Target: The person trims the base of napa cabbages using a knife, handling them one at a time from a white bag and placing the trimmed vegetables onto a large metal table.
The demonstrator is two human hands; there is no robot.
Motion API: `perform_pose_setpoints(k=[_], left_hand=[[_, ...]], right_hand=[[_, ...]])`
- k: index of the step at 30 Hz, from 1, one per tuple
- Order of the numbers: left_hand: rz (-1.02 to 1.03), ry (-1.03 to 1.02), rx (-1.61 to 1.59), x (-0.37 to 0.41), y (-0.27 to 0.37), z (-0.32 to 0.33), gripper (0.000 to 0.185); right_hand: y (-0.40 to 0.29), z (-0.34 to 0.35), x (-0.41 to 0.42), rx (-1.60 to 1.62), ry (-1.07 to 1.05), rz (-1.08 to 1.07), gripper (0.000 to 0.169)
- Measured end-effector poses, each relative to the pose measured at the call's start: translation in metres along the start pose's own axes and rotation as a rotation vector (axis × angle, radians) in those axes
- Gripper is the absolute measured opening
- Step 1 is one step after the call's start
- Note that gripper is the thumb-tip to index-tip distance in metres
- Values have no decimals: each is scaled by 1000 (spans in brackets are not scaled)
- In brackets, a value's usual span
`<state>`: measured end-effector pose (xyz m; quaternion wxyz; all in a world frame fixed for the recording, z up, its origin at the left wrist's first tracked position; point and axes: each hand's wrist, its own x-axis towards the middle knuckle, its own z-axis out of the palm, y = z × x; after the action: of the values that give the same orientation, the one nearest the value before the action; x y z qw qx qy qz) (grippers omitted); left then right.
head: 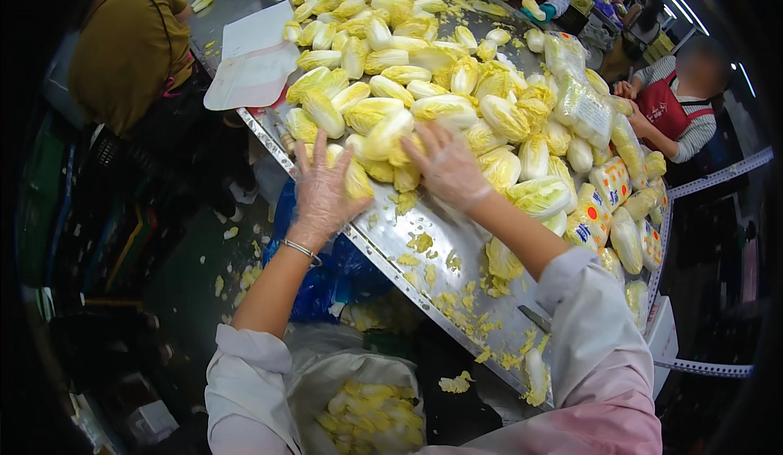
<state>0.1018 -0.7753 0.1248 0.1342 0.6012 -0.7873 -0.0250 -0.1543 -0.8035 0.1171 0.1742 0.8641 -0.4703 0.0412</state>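
Both my hands wear thin clear plastic gloves and reach over a heap of small napa cabbages [382,103] on a metal table [382,213]. My left hand [324,189] is at the near edge, fingers spread, against a yellow cabbage [356,181] lying beside its palm. To the right, my right hand [449,164] rests on the heap with its fingers apart, touching yellow leaves. Between the two hands lies a pale cabbage [389,133]. The undersides of my fingers are partly hidden, and neither hand shows a clear grip.
A knife [534,319] lies on the table near my right sleeve. Wrapped cabbages [590,216] are piled along the right side. A lined container of leaf trimmings [373,415] stands below the edge. Co-workers stand left, right [679,100] and across. Blue plastic bags [342,271] hang under the edge.
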Motion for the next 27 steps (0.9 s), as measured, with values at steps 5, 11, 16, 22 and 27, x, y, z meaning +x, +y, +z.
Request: perform_pose_setpoints(k=[5,11,16,22,27], left_hand=[[-14,150,-43,47,-45,21,93],[-34,159,-27,105,-81,27,90],[12,281,-50,140,-111,59,102],[-40,434,-123,164,-111,94,99],[-67,467,-259,155,-123,88,92]], right_hand=[[-12,22,51,273,139,126,92],[-7,79,123,117,332,207,86],[10,66,204,187,66,479,58],[57,65,267,280,-24,502,69],[49,9,200,219,115,312,65]])
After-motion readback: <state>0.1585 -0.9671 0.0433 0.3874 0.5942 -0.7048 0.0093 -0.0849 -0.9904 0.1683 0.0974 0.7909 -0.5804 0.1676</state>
